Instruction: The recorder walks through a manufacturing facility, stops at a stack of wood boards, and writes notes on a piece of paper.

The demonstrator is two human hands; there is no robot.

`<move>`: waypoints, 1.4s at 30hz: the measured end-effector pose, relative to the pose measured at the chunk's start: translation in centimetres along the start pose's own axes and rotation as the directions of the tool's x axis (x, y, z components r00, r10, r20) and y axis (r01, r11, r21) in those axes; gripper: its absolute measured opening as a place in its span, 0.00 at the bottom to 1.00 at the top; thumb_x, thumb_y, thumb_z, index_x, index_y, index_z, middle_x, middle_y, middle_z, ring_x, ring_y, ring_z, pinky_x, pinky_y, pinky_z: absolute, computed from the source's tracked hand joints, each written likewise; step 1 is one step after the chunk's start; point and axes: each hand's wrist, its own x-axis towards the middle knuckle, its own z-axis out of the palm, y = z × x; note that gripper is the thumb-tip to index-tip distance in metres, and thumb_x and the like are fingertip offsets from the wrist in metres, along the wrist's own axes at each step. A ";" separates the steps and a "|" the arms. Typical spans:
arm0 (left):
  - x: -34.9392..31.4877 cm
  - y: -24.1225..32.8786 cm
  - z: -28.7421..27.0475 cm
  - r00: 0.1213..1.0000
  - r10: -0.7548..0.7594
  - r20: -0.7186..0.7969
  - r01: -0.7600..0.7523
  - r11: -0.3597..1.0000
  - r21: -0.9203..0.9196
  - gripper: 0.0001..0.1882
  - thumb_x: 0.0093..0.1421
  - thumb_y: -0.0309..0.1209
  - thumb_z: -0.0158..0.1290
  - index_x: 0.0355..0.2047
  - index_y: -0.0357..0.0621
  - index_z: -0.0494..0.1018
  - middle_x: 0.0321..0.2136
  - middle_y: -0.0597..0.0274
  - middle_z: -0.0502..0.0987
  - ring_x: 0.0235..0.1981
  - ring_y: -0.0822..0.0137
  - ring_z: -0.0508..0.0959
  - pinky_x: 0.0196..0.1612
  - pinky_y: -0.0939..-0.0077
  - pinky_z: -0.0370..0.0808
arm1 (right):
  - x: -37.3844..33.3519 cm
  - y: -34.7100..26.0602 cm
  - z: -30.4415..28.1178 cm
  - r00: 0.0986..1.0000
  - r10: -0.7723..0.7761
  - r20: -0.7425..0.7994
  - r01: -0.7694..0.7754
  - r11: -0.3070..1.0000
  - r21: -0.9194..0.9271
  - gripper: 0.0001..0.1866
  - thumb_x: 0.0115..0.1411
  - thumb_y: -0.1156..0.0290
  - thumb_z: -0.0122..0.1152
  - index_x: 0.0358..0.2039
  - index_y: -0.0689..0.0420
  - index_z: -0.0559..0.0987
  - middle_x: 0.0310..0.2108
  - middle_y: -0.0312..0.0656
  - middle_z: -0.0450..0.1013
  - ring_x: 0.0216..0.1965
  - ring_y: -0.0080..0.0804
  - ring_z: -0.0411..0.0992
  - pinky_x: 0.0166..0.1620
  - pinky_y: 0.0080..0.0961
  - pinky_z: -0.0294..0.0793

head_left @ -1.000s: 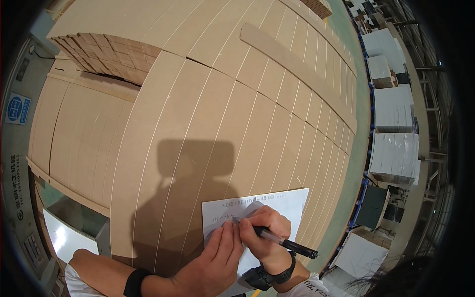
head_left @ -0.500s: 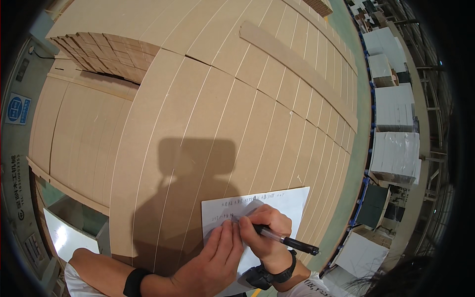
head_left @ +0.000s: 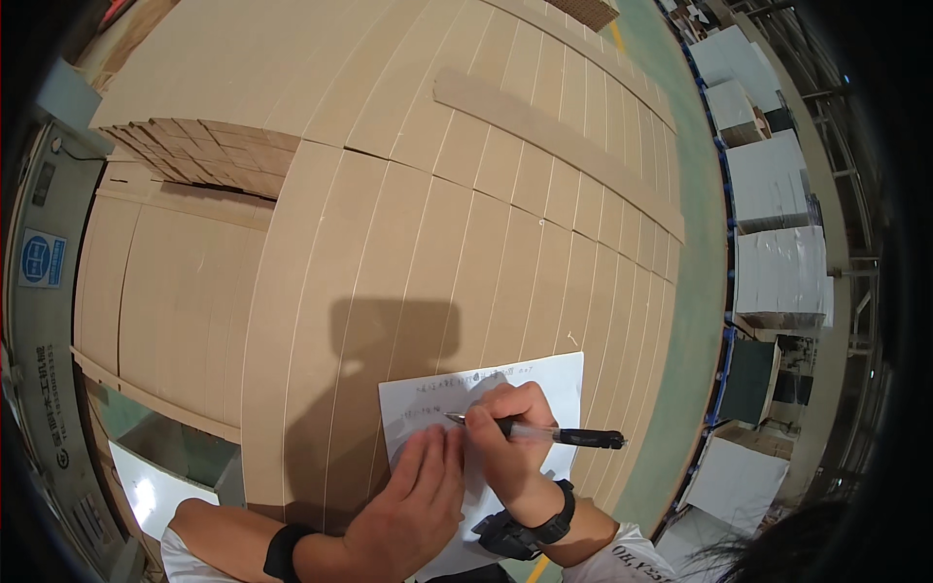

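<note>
A white sheet of paper (head_left: 568, 396) with handwritten lines near its top lies on stacked brown boards (head_left: 418, 233). My right hand (head_left: 510, 442) grips a black-and-clear pen (head_left: 588, 438); its tip points left and sits at the lower line of writing. Flat on the paper, just left of and below the pen tip, rests my left hand (head_left: 413, 496) with fingers stretched out and close together. Dark bands circle both wrists, and my right one carries a bulky black device.
A loose board strip (head_left: 559, 155) lies slantwise across the far boards. Board stacks (head_left: 209, 160) and a grey machine panel (head_left: 39, 321) stand at left, above a glossy white-sided bin (head_left: 146, 486). Pale stacks (head_left: 768, 180) line the right beyond a green floor strip (head_left: 705, 291).
The view has shifted a little, so the boards and paper appear moved. My right hand has tilted the pen flatter, baring its tip and the writing. My left hand stays on the paper.
</note>
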 end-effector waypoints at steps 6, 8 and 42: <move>0.4 -0.3 0.3 0.999 0.030 -0.037 -0.032 0.997 -0.066 0.34 0.48 0.47 0.52 0.44 0.26 0.69 0.48 0.40 0.66 0.55 0.46 0.63 0.60 0.57 0.57 | 0.2 -2.2 -1.5 0.996 0.052 0.079 -0.034 0.976 -0.215 0.09 0.52 0.80 0.61 0.24 0.58 0.68 0.19 0.36 0.69 0.19 0.17 0.65 0.22 0.16 0.63; 0.5 -0.4 0.2 0.999 0.042 -0.018 -0.044 0.996 -0.074 0.33 0.47 0.47 0.52 0.43 0.26 0.69 0.48 0.38 0.66 0.54 0.44 0.63 0.59 0.57 0.57 | 0.5 -1.1 -1.5 0.994 0.044 0.101 -0.015 0.963 -0.269 0.09 0.51 0.79 0.62 0.24 0.58 0.69 0.19 0.36 0.69 0.19 0.17 0.66 0.22 0.16 0.64; 0.6 0.8 3.3 0.972 -0.068 -0.225 0.071 0.998 0.001 0.26 0.53 0.34 0.39 0.46 0.21 0.66 0.46 0.35 0.66 0.52 0.35 0.63 0.59 0.46 0.52 | 1.3 -0.6 -1.2 0.948 -0.118 0.295 0.235 0.885 -0.402 0.09 0.46 0.83 0.63 0.23 0.60 0.70 0.15 0.39 0.69 0.16 0.23 0.65 0.19 0.18 0.62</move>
